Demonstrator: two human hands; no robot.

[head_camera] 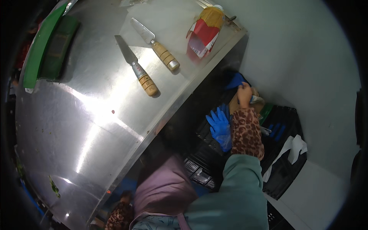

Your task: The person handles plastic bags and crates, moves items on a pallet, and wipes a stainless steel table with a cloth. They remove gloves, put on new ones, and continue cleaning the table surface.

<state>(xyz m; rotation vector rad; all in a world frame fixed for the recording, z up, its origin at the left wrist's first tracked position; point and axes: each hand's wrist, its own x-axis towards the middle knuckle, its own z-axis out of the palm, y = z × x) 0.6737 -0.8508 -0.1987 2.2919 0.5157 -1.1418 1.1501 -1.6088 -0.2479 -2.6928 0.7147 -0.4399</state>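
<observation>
My right hand (244, 94), in a leopard-print oversleeve, reaches low beside the wall and pinches a piece of blue material (236, 81); what exactly it is cannot be told. Under and beside the hand are a brown item and a whitish cloth (258, 101), partly hidden. Just left of the forearm lies a blue disposable glove (219, 125) on black plastic crates. My left hand (126, 197) hangs at the bottom left, dim and small beside the mauve apron (166, 187); its fingers are unclear.
The steel table (95, 138) bears two wooden-handled knives (145, 82) (165, 54), a red and yellow package (205, 31) near its edge, a green object (54, 46) and a leaf scrap (54, 186). White paper (296, 148) lies on the black crates (290, 175) by the grey wall (310, 72).
</observation>
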